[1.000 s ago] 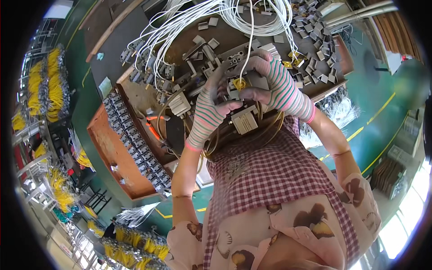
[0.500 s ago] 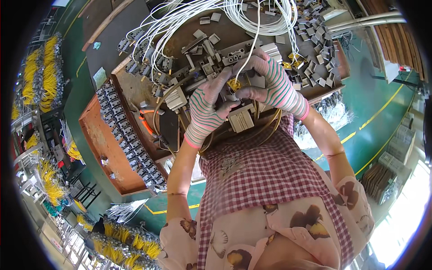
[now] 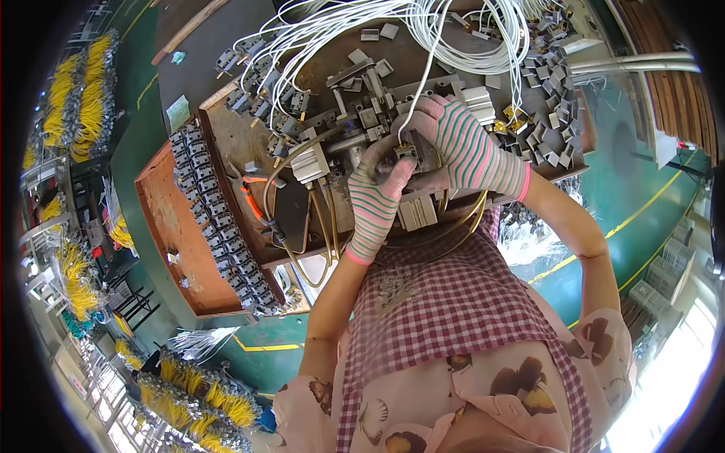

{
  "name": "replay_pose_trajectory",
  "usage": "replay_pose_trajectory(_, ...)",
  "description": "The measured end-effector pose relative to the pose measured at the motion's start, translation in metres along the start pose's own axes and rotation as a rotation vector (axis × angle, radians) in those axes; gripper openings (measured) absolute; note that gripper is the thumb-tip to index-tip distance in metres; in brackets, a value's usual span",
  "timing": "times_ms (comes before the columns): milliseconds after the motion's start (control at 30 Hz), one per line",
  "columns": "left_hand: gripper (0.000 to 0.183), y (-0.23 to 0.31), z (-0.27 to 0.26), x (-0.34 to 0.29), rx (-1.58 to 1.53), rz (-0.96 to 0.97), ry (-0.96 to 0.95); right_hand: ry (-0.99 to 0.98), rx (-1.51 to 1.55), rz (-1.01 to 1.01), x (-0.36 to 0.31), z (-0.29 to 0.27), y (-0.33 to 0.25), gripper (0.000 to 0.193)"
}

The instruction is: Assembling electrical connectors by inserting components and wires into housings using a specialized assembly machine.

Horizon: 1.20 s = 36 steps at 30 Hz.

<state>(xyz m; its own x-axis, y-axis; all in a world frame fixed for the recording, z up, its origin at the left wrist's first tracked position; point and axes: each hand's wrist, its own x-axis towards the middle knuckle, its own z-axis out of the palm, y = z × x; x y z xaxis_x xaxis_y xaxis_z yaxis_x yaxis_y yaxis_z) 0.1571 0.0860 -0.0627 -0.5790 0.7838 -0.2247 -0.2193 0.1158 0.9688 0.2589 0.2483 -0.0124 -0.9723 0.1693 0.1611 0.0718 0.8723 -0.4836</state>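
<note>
A white cable [image 3: 424, 79] runs down from the bundle to a small metal housing with a gold-coloured part [image 3: 405, 151], which sits between my gloved hands over the metal fixture [image 3: 368, 117]. My left hand [image 3: 376, 200] is closed on this housing, its thumb lying across the near face. My right hand [image 3: 472, 151] bends over the fixture's right side, beside the cable and housing. Its fingers are curled, and their tips are partly hidden, so what they grip does not show. Below the hands stands a ribbed metal block [image 3: 418, 214]; another ribbed block [image 3: 308, 164] is to the left.
White cable coils [image 3: 472, 38] lie at the back. Loose grey metal caps [image 3: 555, 106] cover the right side. Several housings stand in rows in a tray [image 3: 215, 219] on the left, near orange-handled pliers [image 3: 251, 198]. Brown hoses [image 3: 332, 226] loop along the near edge.
The fixture and table appear shifted right and slightly down in view. My left thumb has come over the housing, and my right hand has turned, its thumb no longer showing beside the housing.
</note>
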Motion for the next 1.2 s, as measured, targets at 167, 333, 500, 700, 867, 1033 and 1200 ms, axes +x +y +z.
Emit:
replay_pose_trajectory(167,0.050,0.031,-0.004,-0.002,0.348,0.195,0.047,-0.044,-0.076,0.050,0.009,0.003,0.005,0.076)
replay_pose_trajectory(333,0.047,0.017,-0.035,0.017,1.262,0.703,-0.323,-0.064,-0.179,0.041,0.019,0.028,0.017,0.071)
replay_pose_trajectory(500,0.043,0.019,-0.052,0.048,1.447,0.780,-0.665,0.014,0.011,0.122,0.014,0.035,0.021,0.067)
replay_pose_trajectory(700,0.043,0.024,-0.054,0.053,1.458,0.856,-0.732,-0.044,0.003,0.176,0.018,0.028,0.012,0.063)
replay_pose_trajectory(867,0.044,0.023,-0.054,0.052,1.481,0.853,-0.730,-0.036,-0.007,0.161,0.016,0.029,0.013,0.062)
replay_pose_trajectory(1033,0.048,0.034,-0.046,0.053,1.400,0.603,-0.732,-0.012,-0.041,0.160,0.009,0.026,0.009,0.056)
replay_pose_trajectory(1200,0.048,0.035,-0.065,0.035,0.687,0.525,-0.339,0.646,0.309,0.483,-0.060,-0.017,0.015,0.021)
